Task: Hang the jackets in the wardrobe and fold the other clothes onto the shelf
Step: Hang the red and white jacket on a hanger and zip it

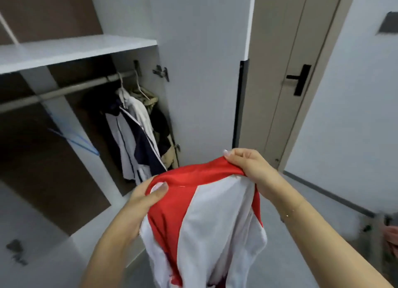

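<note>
Before the wardrobe rail (64, 91), the left hand (144, 199) and right hand (247, 165) each pinch the red-and-white garment (204, 223) by its top edge, letting it hang straight, probably for folding.

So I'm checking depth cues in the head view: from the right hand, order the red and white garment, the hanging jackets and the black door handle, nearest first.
1. Red and white garment: gripped by the right hand itself.
2. Hanging jackets: up and left, inside the wardrobe.
3. Black door handle: up and right, on the door behind.
</note>
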Demonstrator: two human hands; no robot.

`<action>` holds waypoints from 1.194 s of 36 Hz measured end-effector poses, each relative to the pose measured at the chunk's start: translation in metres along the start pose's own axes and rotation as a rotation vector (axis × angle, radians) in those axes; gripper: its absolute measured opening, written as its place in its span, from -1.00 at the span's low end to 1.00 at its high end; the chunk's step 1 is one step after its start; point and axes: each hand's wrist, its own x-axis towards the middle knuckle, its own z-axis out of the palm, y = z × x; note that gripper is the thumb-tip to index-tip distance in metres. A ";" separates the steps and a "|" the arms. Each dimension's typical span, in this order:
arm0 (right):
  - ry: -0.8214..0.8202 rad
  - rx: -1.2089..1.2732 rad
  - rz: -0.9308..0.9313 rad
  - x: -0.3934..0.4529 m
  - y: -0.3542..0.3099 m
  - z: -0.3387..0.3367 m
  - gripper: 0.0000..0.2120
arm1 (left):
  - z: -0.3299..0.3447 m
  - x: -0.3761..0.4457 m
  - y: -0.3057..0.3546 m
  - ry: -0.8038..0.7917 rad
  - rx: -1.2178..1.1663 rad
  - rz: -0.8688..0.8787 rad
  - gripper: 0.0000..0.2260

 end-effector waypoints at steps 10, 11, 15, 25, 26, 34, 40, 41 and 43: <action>-0.303 -0.133 0.038 0.128 0.021 0.107 -0.71 | -0.092 0.043 0.030 0.388 0.019 0.054 -0.80; -0.335 -0.147 0.033 0.141 0.023 0.116 -0.72 | -0.100 0.050 0.031 0.440 0.009 0.050 -0.82; -0.456 -0.198 0.039 0.199 0.033 0.152 -0.63 | -0.128 0.081 0.033 0.612 -0.020 0.057 -0.78; -0.929 -0.404 0.049 0.333 0.050 0.242 -0.74 | -0.179 0.146 0.056 0.906 -0.149 0.045 -0.78; -0.940 -0.419 0.053 0.347 0.052 0.253 -0.79 | -0.185 0.150 0.057 0.942 -0.178 0.044 -0.76; -0.823 -0.266 -0.001 0.437 0.034 0.359 -0.70 | -0.198 0.152 0.054 1.083 -0.155 0.055 -0.61; -0.867 -0.181 -0.009 0.466 0.014 0.441 -0.43 | -0.203 0.141 0.050 1.267 -0.246 0.093 -0.68; -0.875 -0.181 -0.005 0.470 0.010 0.454 -0.43 | -0.204 0.140 0.049 1.293 -0.268 0.097 -0.70; -0.888 -0.153 0.058 0.474 0.002 0.476 -0.45 | -0.204 0.138 0.049 1.319 -0.309 0.116 -0.67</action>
